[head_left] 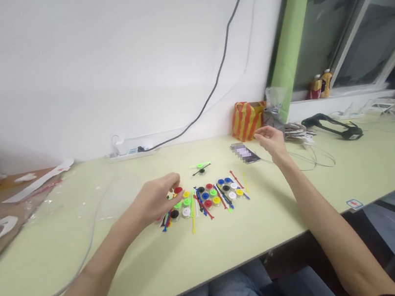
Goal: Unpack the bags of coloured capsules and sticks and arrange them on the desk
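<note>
My left hand [159, 193] is over the left group of small coloured round pieces, its fingers and thumb closed around a red round piece [177, 190]. Close by lie a black round piece [175, 214], a white one [186, 212] and a yellow-green plastic arrow [193, 213]. My right hand [273, 142] is raised above the table, fingertips pinched together; what they hold, if anything, is too small to make out. Further back sit a green round piece with a green arrow [200, 166] and a black one with a black arrow [202, 171].
Two more groups of round pieces lie to the right, with red arrows [237, 179] and other colours beside them. Behind are a phone [246, 153], a striped bag [246, 121] and a power strip [133, 152]. A grey cable [87, 256] crosses the left side.
</note>
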Action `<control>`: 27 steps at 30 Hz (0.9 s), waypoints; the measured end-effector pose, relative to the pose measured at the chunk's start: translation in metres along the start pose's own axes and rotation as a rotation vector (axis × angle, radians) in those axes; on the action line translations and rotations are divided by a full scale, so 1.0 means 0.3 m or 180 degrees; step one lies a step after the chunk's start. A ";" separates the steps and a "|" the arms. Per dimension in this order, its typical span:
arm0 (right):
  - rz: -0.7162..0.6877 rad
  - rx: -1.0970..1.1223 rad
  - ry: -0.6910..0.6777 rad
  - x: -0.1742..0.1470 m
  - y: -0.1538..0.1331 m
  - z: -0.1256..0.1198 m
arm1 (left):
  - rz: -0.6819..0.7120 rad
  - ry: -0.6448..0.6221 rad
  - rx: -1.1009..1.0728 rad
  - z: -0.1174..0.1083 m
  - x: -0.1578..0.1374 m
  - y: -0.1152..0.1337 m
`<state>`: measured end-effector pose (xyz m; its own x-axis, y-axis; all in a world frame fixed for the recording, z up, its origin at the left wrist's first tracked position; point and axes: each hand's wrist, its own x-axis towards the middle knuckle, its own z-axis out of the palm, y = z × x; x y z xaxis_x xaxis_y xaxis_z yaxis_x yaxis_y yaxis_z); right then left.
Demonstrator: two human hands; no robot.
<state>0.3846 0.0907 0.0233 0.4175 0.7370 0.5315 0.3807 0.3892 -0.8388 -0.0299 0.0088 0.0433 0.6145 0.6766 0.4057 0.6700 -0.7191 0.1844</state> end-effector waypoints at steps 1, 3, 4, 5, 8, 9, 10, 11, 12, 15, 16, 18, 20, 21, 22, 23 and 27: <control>0.0048 -0.0141 -0.0208 0.001 0.008 -0.006 | 0.0081 0.0240 0.0079 0.024 0.001 -0.005; 0.0048 -0.0495 -0.1091 -0.010 0.014 -0.010 | 0.0145 0.0684 0.0092 0.071 -0.001 -0.009; 0.0040 -0.0686 -0.1686 -0.019 0.014 -0.006 | 0.0183 0.0816 0.0049 0.092 -0.003 -0.007; 0.0044 -0.0877 -0.2296 -0.029 0.012 0.000 | 0.0248 0.0903 0.0009 0.110 -0.005 -0.003; 0.0090 -0.1375 -0.3578 -0.057 0.006 0.033 | 0.0485 0.1041 -0.0100 0.149 -0.009 0.015; 0.0079 -0.1495 -0.3712 -0.063 0.007 0.046 | 0.0526 0.1068 -0.0142 0.157 -0.010 0.021; 0.0046 -0.1578 -0.3733 -0.068 0.009 0.058 | 0.0537 0.1086 -0.0190 0.162 -0.011 0.027; 0.0003 -0.1636 -0.3678 -0.071 0.012 0.070 | 0.0513 0.1098 -0.0241 0.165 -0.012 0.031; -0.0039 -0.1680 -0.3598 -0.072 0.015 0.080 | 0.0464 0.1108 -0.0290 0.166 -0.013 0.034; -0.0184 -0.1775 -0.3497 -0.079 0.022 0.101 | 0.0301 0.1157 -0.0364 0.161 -0.014 0.034; -0.0222 -0.1805 -0.3524 -0.083 0.022 0.107 | 0.0265 0.1188 -0.0362 0.159 -0.013 0.031; -0.0261 -0.1855 -0.3625 -0.097 0.019 0.117 | 0.0256 0.1256 -0.0349 0.156 -0.010 0.026; -0.0285 -0.1867 -0.3648 -0.114 0.015 0.127 | 0.0289 0.1239 -0.0350 0.154 -0.007 0.023; -0.0306 -0.1845 -0.3616 -0.122 0.014 0.133 | 0.0303 0.1193 -0.0364 0.153 -0.005 0.024; -0.0339 -0.1815 -0.3566 -0.129 0.014 0.138 | 0.0305 0.1133 -0.0386 0.153 -0.004 0.025; -0.0380 -0.1793 -0.3510 -0.135 0.014 0.142 | 0.0286 0.1067 -0.0410 0.152 -0.003 0.027; -0.0558 -0.1846 -0.3233 -0.134 0.014 0.150 | 0.0166 0.0850 -0.0471 0.150 -0.002 0.034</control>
<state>0.3323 0.0875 -0.0070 -0.4252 0.9018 0.0768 0.7944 0.4126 -0.4457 -0.0046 0.0082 0.0048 0.5021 0.5868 0.6353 0.5606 -0.7802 0.2776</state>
